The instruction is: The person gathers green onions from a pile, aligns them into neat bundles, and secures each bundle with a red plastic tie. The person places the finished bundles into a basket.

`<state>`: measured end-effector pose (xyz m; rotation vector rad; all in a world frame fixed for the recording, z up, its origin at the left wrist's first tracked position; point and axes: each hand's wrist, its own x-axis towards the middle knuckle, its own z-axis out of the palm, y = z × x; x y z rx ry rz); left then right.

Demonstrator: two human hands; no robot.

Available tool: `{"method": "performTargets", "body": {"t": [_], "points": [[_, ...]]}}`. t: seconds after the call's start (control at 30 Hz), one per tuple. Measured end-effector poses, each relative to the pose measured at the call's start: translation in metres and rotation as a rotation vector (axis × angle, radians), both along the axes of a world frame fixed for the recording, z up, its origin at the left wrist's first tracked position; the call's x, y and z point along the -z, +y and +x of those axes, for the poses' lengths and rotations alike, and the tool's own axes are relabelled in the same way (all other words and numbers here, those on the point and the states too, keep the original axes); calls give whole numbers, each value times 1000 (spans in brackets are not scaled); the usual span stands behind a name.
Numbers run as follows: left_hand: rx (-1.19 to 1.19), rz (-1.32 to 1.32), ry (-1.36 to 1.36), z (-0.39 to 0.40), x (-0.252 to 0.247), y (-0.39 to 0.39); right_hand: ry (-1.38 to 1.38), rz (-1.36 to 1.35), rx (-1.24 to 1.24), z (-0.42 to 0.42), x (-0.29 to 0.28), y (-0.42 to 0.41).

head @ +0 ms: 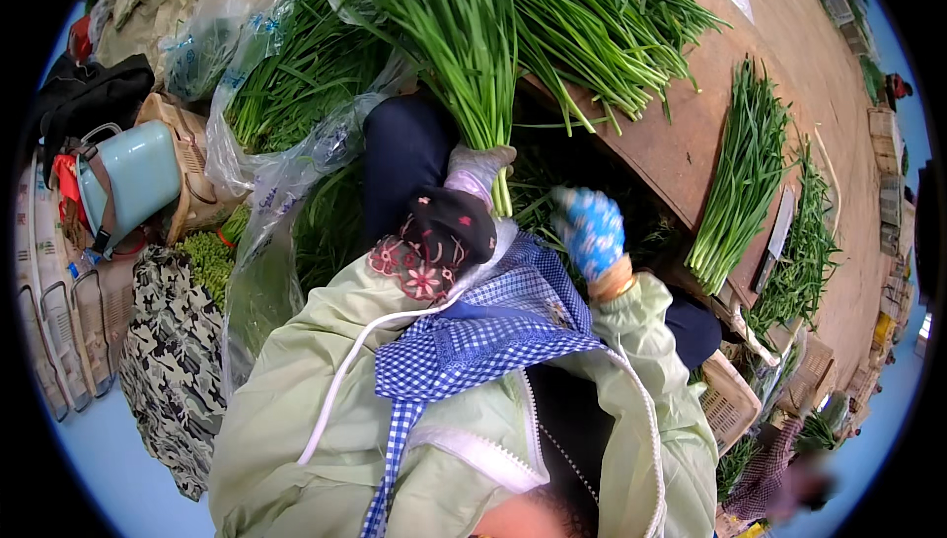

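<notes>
My left hand (479, 164), in a pale glove under a dark embroidered sleeve cover, grips a bunch of garlic chives (473, 87) near the stem ends. The leaves point away from me. To its right is my right hand (590, 231), in a blue patterned glove; it is blurred, and its fingers are too unclear to tell whether they are apart. A large pile of garlic chives (599, 35) lies on the brown board (666, 161) beyond my hands. On the board's right part lies another bunch (740, 183), with a knife (777, 235) beside it.
Loose green leaves (799, 257) lie right of the knife. At the left are an opened plastic bag (255, 87) of greens, a light blue bucket (137, 175), a tan plastic crate (196, 168) and a camouflage cloth (174, 368). Another plastic crate (729, 397) stands at the lower right, and a person is farther off.
</notes>
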<state>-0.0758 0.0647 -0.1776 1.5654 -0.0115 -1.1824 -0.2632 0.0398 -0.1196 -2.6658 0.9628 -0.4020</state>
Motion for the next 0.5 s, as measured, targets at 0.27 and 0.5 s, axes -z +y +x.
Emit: {"method": "performTargets", "body": {"t": [0.27,0.5], "points": [[313,104,-647,-2,40,-6,-105,-133,-77,165,-58,-71],[270,287,-504,-4,10,-1,-339,83,129,134,-5,-107]]}}
